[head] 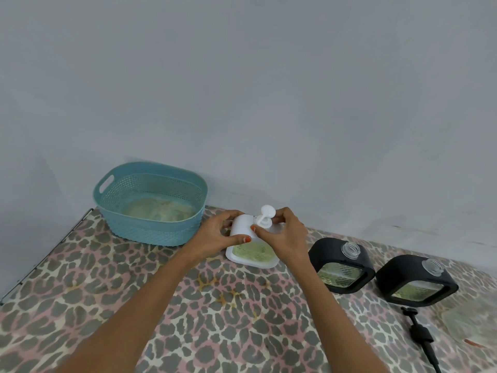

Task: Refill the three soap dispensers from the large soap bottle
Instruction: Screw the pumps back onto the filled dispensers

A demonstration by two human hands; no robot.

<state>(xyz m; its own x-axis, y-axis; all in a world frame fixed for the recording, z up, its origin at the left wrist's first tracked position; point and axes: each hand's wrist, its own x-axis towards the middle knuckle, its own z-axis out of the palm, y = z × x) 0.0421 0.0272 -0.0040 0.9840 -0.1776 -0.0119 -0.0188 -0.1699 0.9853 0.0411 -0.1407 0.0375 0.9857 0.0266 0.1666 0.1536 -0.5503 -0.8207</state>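
Note:
A white soap dispenser (251,253) with a clear window showing greenish soap stands on the table's far middle. My left hand (222,232) grips its left side. My right hand (279,232) pinches the white pump head (265,218) at the dispenser's neck. Two black dispensers, one (340,265) and another (415,282), stand to the right with bare clear threaded necks and no pumps on. A black pump (419,333) lies on the cloth in front of the far-right one. No large soap bottle is in view.
A teal perforated basket (150,203) sits at the back left against the grey wall. A leopard-print cloth (188,305) covers the table. A thin metal rail (45,257) runs along the left edge.

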